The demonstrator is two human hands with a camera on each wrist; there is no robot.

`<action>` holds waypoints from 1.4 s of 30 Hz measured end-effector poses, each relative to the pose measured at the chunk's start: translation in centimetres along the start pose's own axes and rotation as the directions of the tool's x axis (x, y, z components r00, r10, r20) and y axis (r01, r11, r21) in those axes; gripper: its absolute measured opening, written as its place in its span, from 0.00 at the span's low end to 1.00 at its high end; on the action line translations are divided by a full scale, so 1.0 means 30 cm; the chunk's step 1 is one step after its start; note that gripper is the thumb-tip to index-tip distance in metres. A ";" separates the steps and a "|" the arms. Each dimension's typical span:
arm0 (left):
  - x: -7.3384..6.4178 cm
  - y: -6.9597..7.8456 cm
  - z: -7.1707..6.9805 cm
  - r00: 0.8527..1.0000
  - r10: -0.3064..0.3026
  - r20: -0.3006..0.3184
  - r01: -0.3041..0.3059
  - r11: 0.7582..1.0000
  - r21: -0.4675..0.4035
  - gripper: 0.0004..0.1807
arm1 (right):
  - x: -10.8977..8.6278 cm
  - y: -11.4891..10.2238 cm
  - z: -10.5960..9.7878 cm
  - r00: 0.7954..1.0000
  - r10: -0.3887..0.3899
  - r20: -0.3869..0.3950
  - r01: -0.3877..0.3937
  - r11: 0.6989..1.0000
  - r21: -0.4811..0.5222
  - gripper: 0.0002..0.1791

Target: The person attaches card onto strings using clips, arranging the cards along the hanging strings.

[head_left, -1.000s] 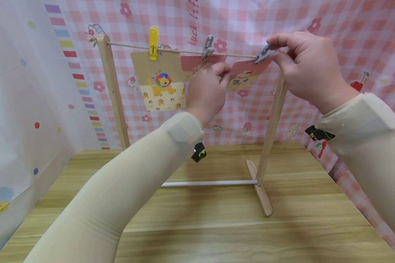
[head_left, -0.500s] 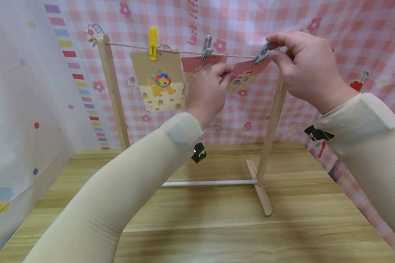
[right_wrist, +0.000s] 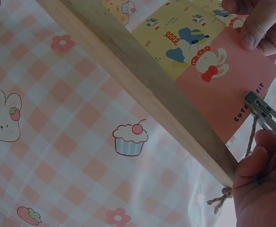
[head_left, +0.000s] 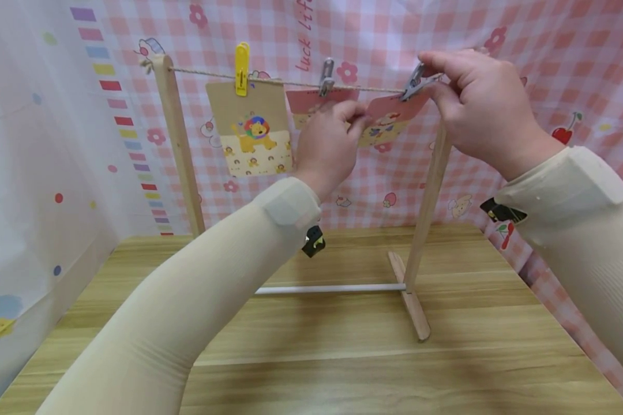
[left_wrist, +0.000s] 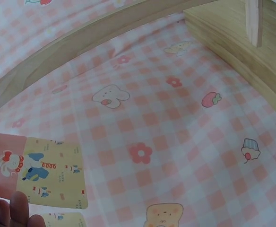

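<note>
In the head view, my left hand [head_left: 328, 144] pinches the left edge of a pink and yellow card [head_left: 389, 121] with a rabbit picture. My right hand [head_left: 490, 109] grips the handles of a grey clothespin [head_left: 414, 83] between thumb and fingers. Its tip lies over the card's top edge at the string [head_left: 379, 89]. The right wrist view shows that clothespin [right_wrist: 261, 108] near the printed lettering, with the thumb of the left hand [right_wrist: 261, 26] on the card [right_wrist: 218, 85]. Fingers of my left hand [left_wrist: 10, 210] appear beside the card in the left wrist view.
A lion card [head_left: 254, 127] hangs from a yellow clothespin [head_left: 241, 69]. Another pink card [head_left: 303, 101], partly behind my left hand, hangs from a second grey clothespin [head_left: 326, 78]. Wooden posts [head_left: 176, 138] hold the string above a wood-grain table [head_left: 342, 357].
The handles of the grey clothespin in my right hand stand a little wider apart, with thumb and fingers spreading slightly. My left hand stays almost still.
</note>
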State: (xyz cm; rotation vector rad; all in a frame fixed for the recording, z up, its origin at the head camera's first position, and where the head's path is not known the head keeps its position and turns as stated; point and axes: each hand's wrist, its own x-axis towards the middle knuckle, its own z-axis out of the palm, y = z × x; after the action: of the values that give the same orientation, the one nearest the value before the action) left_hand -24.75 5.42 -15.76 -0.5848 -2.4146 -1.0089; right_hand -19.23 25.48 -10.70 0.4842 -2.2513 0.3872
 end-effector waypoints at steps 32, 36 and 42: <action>-0.041 -0.009 -0.021 1.000 -0.001 -0.014 0.000 0.996 -0.088 0.21 | 0.011 0.004 0.007 0.999 0.034 0.021 -0.035 0.998 0.049 0.28; -0.054 -0.018 -0.030 1.000 0.004 -0.009 -0.006 0.992 -0.129 0.19 | 0.008 0.003 0.013 0.998 0.054 0.018 -0.055 0.996 0.071 0.28; -0.078 -0.041 -0.045 0.999 0.047 0.021 -0.042 0.978 -0.204 0.18 | -0.021 -0.007 0.031 0.999 0.048 -0.012 -0.046 0.990 0.136 0.31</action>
State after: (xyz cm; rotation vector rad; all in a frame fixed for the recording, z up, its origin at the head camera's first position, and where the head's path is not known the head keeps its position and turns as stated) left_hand -23.22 3.15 -16.89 -0.7227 -2.3253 -1.2455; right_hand -19.34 25.05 -11.74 0.4980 -2.2342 0.5693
